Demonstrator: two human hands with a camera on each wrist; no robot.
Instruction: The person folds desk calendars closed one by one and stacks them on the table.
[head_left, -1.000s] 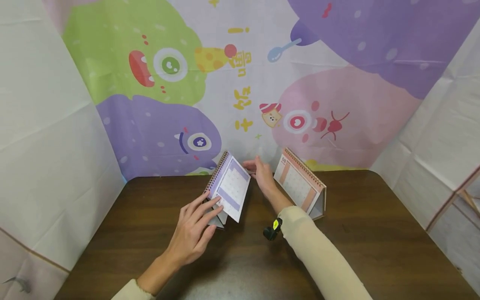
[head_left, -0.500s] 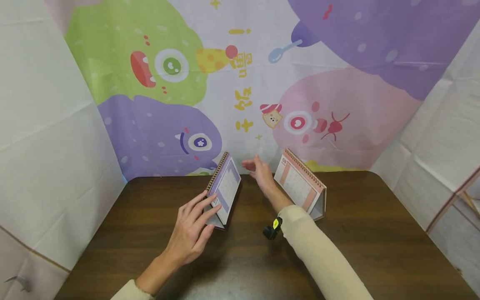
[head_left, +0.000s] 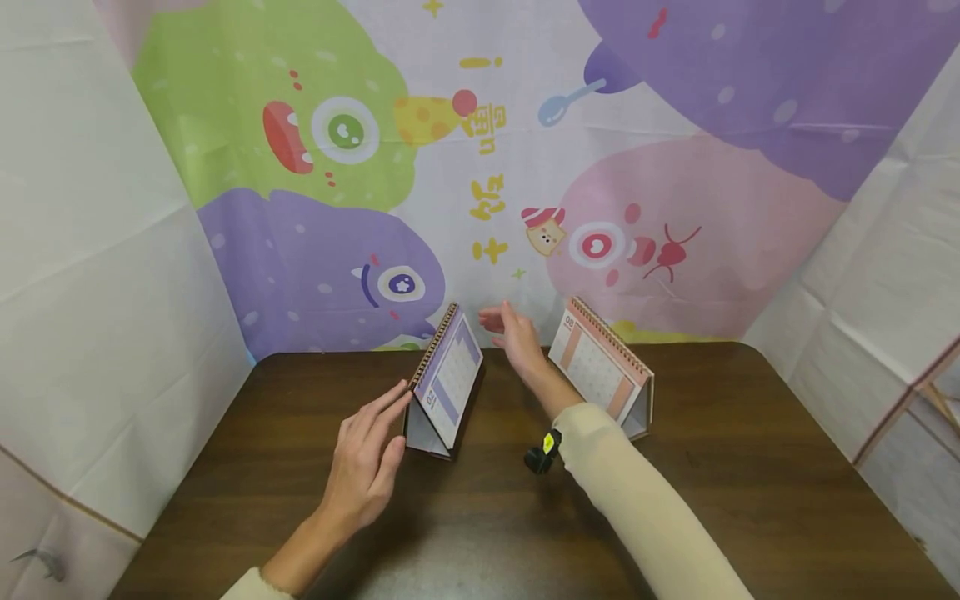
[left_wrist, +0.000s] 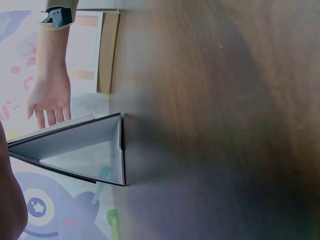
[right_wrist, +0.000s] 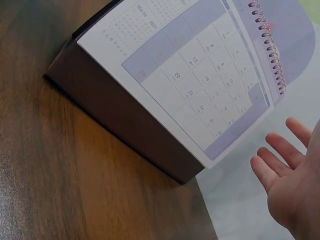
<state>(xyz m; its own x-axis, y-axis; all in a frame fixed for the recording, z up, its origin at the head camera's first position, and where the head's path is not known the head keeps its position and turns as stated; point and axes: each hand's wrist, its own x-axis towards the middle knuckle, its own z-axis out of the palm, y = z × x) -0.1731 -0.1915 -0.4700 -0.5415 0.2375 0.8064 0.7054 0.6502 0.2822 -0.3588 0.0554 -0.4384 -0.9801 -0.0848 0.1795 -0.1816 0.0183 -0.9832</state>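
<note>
- Left hand [head_left: 363, 467] has its fingers straight and grasps nothing; their tips lie at the near end of the spiral binding [head_left: 432, 346], perhaps to steady that corner, though whether they touch cannot be told.
- Just beyond, the purple desk calendar [head_left: 453, 379] stands upright on the desk [head_left: 480, 533], left of centre; its folded stand makes a triangle, which probably keeps it up unaided and slopes the page for reading.
- That calendar looks neat: white date grid, lilac bands, "02" printed at the near end, dark cover edges, greyish inside walls, and pages lying together against the front.
- Past its far end, the right hand [head_left: 517, 337] is released too, fingers extended, palm towards the calendar but apart from it, as though leaving room for the page.
- Behind the right forearm [head_left: 637, 500], a coral desk calendar [head_left: 600, 367] marked "08" stands angled towards the purple one, likely so that both fronts can be seen.
- Farthest back hangs a cartoon-monster backdrop [head_left: 322, 267].
</note>
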